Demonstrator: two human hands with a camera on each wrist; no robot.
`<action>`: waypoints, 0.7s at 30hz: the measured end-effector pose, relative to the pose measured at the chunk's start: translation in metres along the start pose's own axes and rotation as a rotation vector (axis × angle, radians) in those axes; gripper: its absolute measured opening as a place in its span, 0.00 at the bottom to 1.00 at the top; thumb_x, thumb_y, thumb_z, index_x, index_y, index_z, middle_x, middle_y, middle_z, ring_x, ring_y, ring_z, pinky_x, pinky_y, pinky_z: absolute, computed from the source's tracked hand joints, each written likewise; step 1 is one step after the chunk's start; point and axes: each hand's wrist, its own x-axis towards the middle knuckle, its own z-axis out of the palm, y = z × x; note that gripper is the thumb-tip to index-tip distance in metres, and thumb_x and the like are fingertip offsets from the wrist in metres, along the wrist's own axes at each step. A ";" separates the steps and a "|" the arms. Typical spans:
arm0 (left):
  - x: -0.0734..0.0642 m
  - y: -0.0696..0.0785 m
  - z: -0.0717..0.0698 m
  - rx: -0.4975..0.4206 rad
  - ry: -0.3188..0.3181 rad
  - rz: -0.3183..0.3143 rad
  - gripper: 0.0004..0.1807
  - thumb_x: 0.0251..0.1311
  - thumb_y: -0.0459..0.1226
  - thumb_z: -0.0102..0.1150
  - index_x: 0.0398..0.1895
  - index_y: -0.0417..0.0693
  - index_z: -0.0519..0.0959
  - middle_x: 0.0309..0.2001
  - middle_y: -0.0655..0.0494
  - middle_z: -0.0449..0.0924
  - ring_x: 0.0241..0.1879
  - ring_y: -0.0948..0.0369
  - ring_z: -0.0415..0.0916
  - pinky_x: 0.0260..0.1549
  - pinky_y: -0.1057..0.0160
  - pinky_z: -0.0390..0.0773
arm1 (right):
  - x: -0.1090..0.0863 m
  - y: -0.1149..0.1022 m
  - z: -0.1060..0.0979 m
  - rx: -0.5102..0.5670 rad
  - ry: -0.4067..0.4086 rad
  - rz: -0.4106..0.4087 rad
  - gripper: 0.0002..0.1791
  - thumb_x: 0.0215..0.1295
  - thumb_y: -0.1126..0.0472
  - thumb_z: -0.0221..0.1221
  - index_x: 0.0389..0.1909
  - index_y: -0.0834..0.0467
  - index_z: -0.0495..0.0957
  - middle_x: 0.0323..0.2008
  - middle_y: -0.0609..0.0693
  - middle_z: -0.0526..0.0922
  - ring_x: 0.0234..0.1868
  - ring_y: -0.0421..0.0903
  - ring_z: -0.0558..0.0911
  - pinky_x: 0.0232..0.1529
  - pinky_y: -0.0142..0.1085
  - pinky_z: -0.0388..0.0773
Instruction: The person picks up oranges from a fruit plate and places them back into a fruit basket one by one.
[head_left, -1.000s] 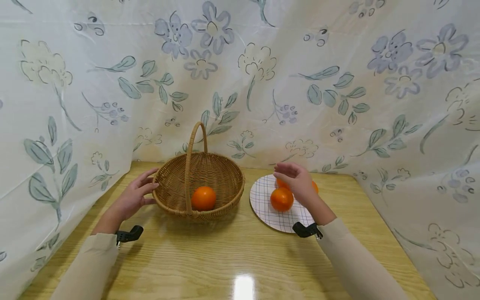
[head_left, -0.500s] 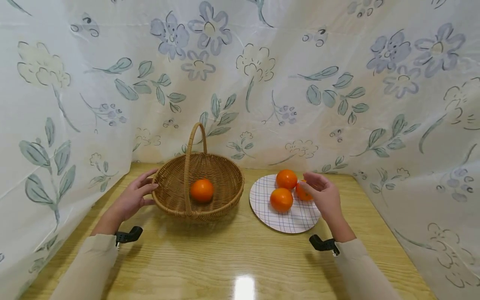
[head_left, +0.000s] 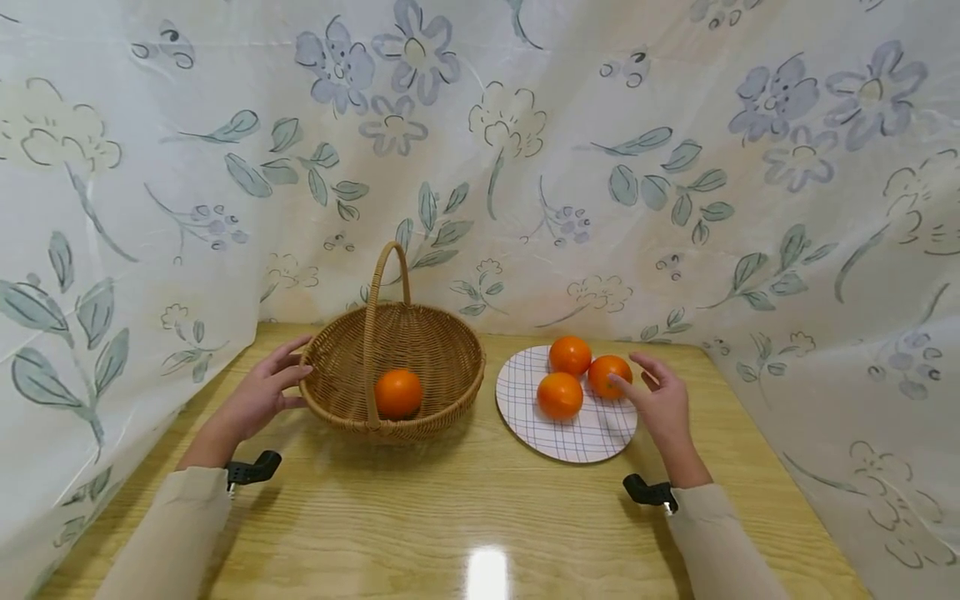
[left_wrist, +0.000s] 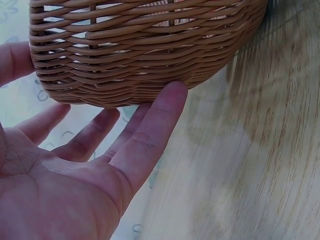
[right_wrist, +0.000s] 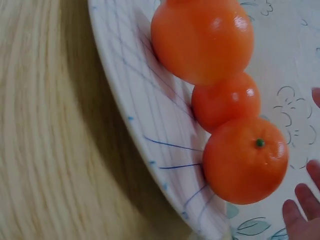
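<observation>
My left hand [head_left: 258, 400] touches the left side of a brown wicker basket [head_left: 446, 354], its fingertips at the rim and wall. In the left wrist view, extended fingers [left_wrist: 145, 135] lie against the woven side. One orange [head_left: 399, 393] rests inside the basket, close to the arched handle [head_left: 372, 333]. My right hand [head_left: 663, 408] is beside the rightmost orange [head_left: 611, 377] on a round checked plate [head_left: 577, 442], fingers spread and the thumb overlapping the fruit. In the right wrist view, a green-stemmed orange [right_wrist: 245, 160] has the fingertips [right_wrist: 295, 212] apart from it.
Two more oranges, one in front [head_left: 560, 396] and one behind [head_left: 570, 356], sit close together on the plate. The wooden table [head_left: 390, 517] runs back to a floral cloth [head_left: 495, 192], which also hangs along both sides.
My right hand has moved rightward from over the plate to its right side, uncovering the oranges there. The orange in the basket has rolled a little. My left hand keeps its place on the basket.
</observation>
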 end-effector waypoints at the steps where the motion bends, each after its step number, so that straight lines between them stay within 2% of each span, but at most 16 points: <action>1: 0.000 0.000 0.000 0.000 0.001 0.002 0.37 0.80 0.42 0.48 0.84 0.52 0.44 0.75 0.30 0.48 0.55 0.63 0.77 0.46 0.58 0.87 | 0.001 0.003 0.001 -0.008 -0.019 0.003 0.33 0.61 0.58 0.73 0.65 0.66 0.76 0.68 0.60 0.75 0.72 0.57 0.70 0.74 0.52 0.65; 5: -0.001 0.000 0.001 0.004 0.001 0.008 0.38 0.80 0.42 0.48 0.84 0.51 0.44 0.75 0.29 0.48 0.55 0.64 0.77 0.47 0.58 0.86 | 0.004 0.012 0.007 -0.062 -0.090 0.020 0.40 0.61 0.54 0.74 0.71 0.62 0.70 0.75 0.60 0.66 0.77 0.60 0.62 0.76 0.57 0.60; 9: -0.004 0.000 0.003 -0.004 0.001 0.009 0.38 0.80 0.42 0.48 0.84 0.50 0.43 0.75 0.29 0.47 0.56 0.64 0.77 0.47 0.58 0.86 | 0.009 0.017 0.012 -0.129 -0.114 0.031 0.45 0.60 0.51 0.74 0.75 0.57 0.66 0.78 0.59 0.60 0.78 0.61 0.58 0.76 0.60 0.58; 14: -0.007 0.000 0.003 -0.008 0.004 0.012 0.38 0.80 0.41 0.48 0.84 0.50 0.43 0.76 0.30 0.47 0.56 0.64 0.77 0.47 0.58 0.86 | 0.016 0.023 0.017 -0.160 -0.139 0.045 0.48 0.59 0.50 0.75 0.77 0.53 0.63 0.78 0.58 0.59 0.78 0.62 0.58 0.76 0.61 0.59; 21: -0.006 -0.001 0.003 -0.005 0.004 0.018 0.37 0.80 0.42 0.48 0.84 0.51 0.44 0.75 0.30 0.48 0.56 0.63 0.77 0.47 0.57 0.87 | 0.021 0.025 0.018 -0.193 -0.178 0.096 0.50 0.59 0.53 0.75 0.79 0.51 0.60 0.79 0.61 0.57 0.75 0.65 0.62 0.73 0.61 0.65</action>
